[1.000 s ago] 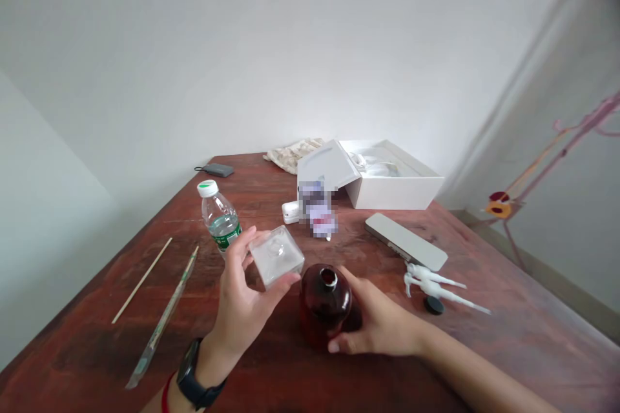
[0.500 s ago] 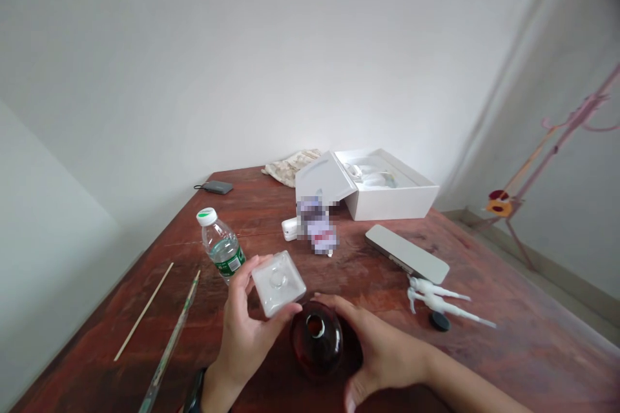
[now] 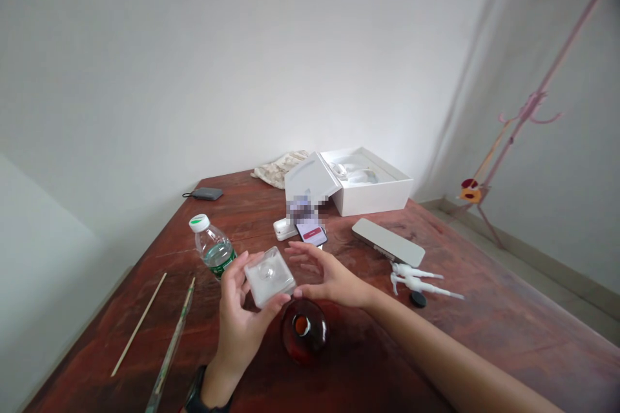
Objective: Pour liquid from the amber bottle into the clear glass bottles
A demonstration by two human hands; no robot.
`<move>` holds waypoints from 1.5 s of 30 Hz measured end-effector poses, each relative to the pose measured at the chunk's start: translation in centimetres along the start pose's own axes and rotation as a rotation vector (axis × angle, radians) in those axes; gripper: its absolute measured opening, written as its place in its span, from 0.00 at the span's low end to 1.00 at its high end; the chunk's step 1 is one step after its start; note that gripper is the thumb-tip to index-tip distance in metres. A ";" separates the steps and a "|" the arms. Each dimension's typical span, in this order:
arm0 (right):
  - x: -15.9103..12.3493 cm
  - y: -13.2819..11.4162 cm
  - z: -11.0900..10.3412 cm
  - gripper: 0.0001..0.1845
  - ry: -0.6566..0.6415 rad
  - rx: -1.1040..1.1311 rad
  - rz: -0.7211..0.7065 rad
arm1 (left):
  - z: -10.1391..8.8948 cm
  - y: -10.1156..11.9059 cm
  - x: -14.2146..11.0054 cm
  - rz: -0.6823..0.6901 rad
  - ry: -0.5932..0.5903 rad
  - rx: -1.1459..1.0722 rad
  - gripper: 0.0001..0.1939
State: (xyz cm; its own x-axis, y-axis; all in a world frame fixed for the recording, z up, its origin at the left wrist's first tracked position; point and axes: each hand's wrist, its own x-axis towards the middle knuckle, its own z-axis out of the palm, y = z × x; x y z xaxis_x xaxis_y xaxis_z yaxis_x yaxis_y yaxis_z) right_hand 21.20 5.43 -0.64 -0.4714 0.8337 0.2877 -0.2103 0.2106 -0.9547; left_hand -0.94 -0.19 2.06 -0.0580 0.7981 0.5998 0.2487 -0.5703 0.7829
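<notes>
My left hand (image 3: 242, 316) grips a clear square bottle (image 3: 269, 287) by its sides, and the round neck on its top faces me. Close to the bottle's right edge is my right hand (image 3: 329, 274), fingers apart; whether its thumb touches the bottle I cannot tell. Below both hands a dark red-brown round bottle (image 3: 306, 339) stands on the table with its neck uncovered. Off to the right lie two white pump heads (image 3: 416, 277) beside a black round cap (image 3: 417, 299).
A water bottle (image 3: 213, 248) stands left of my left hand. Further left lie a thin stick (image 3: 140, 322) and a wrapped stick (image 3: 172, 345). Beyond my hands are a phone (image 3: 310, 232), a white case (image 3: 285, 229), a grey flat case (image 3: 387, 242) and a white open box (image 3: 375, 197).
My right hand has left the side of the dark bottle and moved up beside the clear bottle. My left hand keeps its hold. The view has shifted a little to the right.
</notes>
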 end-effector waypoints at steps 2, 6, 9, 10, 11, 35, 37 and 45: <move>0.3 0.4 -0.2 0.53 -0.031 0.033 -0.004 | 0.1 0.1 0.0 -0.033 -0.023 -0.022 0.42; 0.6 1.0 -0.6 0.54 -0.071 0.076 -0.018 | 0.3 -0.2 0.0 -0.072 -0.052 -0.082 0.42; 0.5 1.2 -0.6 0.54 -0.099 0.145 -0.004 | 0.4 -0.5 0.0 -0.105 -0.073 -0.117 0.42; 0.5 1.3 -0.6 0.54 -0.103 0.167 0.006 | 0.5 -0.6 0.0 -0.115 -0.079 -0.121 0.42; 0.5 1.3 -0.5 0.53 -0.104 0.185 0.017 | 0.5 -0.6 0.0 -0.122 -0.081 -0.122 0.43; 0.8 -0.8 -1.2 0.46 0.037 0.237 -0.086 | 4.4 1.3 4.8 -0.154 -0.148 -0.219 0.36; 0.5 -1.0 -1.3 0.46 0.058 0.239 -0.093 | 5.1 1.5 4.9 -0.186 -0.174 -0.235 0.37; -1.1 -2.1 -3.2 0.41 0.135 0.208 -0.047 | 5.6 0.9 4.6 -0.257 -0.289 -0.344 0.42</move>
State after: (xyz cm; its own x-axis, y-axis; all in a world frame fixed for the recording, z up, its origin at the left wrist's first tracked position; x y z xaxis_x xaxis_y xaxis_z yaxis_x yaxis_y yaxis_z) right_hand 24.92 5.76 0.79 -0.3415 0.8888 0.3056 -0.4081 0.1527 -0.9001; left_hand 4.46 4.01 4.58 0.2059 0.9143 0.3487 -0.0737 -0.3409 0.9372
